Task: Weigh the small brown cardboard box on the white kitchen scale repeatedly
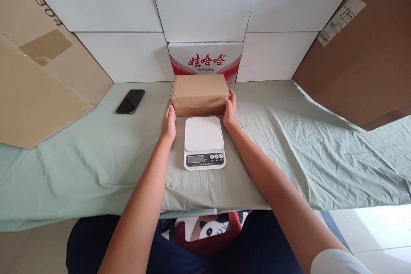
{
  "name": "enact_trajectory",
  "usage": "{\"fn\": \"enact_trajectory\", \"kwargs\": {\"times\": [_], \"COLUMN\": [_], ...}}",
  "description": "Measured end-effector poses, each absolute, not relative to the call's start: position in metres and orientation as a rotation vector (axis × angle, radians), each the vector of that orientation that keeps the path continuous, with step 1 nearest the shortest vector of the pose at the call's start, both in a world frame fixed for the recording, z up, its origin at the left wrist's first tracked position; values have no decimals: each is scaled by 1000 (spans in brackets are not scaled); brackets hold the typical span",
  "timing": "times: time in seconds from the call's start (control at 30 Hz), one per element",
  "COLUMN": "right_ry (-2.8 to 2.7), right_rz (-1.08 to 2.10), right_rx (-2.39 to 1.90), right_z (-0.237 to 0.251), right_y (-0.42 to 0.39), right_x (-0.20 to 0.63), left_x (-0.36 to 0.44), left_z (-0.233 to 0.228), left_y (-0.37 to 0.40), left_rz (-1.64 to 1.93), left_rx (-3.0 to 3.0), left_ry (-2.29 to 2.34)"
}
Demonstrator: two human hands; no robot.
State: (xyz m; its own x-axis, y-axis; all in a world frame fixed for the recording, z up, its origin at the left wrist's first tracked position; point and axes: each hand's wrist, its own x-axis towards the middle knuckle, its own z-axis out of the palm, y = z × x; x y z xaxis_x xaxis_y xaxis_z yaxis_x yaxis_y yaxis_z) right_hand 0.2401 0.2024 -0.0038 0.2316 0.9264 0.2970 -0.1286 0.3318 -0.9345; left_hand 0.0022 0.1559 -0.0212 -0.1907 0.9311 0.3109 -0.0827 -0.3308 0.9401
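The digital kitchen scale (204,143) sits on the cloth-covered bench (96,171), its platform bare and its button panel on the side toward the person. Directly beyond the scale is a closed brown cardboard box (199,94), its long axis running left to right, across the scale's far edge; whether the two touch is hard to tell. The left hand (169,123), beyond the scale and to its left, is partly curled against the box's left end. The right hand (230,111), beyond the scale and to its right, cups the right end, thumb at the near corner. Together they hold the box between them, about equally near the scale.

Most fingers are hidden behind the box ends, and so is the box's underside, so whether it bears fully on the cloth is unclear. No digits can be made out on the scale's display, and its button labels are too small to read. Left of the scale and farther off lies a black smartphone (130,102).
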Motion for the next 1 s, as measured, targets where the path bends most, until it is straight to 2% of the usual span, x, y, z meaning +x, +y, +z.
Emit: {"fn": "enact_trajectory", "kwargs": {"times": [1.0], "right_ry": [-940], "right_rz": [1004], "right_rx": [-953], "right_z": [-10], "right_y": [209], "right_x": [243], "left_x": [3], "left_z": [-17], "left_y": [155], "left_rz": [1584], "left_rx": [1278], "left_ry": [1141]}}
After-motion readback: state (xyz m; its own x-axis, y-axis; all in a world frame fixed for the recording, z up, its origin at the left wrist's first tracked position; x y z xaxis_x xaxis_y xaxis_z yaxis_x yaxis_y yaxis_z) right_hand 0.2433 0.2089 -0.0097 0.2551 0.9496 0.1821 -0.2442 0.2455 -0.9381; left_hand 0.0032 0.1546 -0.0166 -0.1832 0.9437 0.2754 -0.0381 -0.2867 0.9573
